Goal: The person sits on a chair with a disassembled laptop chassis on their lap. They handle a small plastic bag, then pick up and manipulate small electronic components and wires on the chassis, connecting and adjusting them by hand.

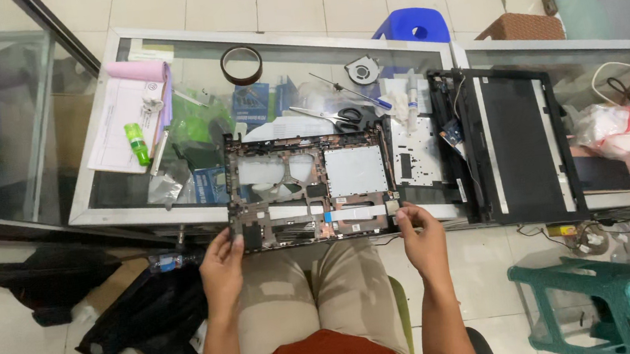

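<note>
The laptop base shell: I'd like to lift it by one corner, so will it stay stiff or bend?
The laptop base shell is a thin frame with large cut-outs, so it would probably flex or twist. It looks light. Both the left hand and right hand grip its near edge, which suggests two-handed support suits it.

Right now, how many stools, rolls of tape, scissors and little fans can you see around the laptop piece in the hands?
Stools: 2, a blue one beyond the glass counter and a teal one on the floor
Rolls of tape: 1
Scissors: 1
Fans: 1
Total: 5
Both hands, left and right, grip the laptop frame.
</note>
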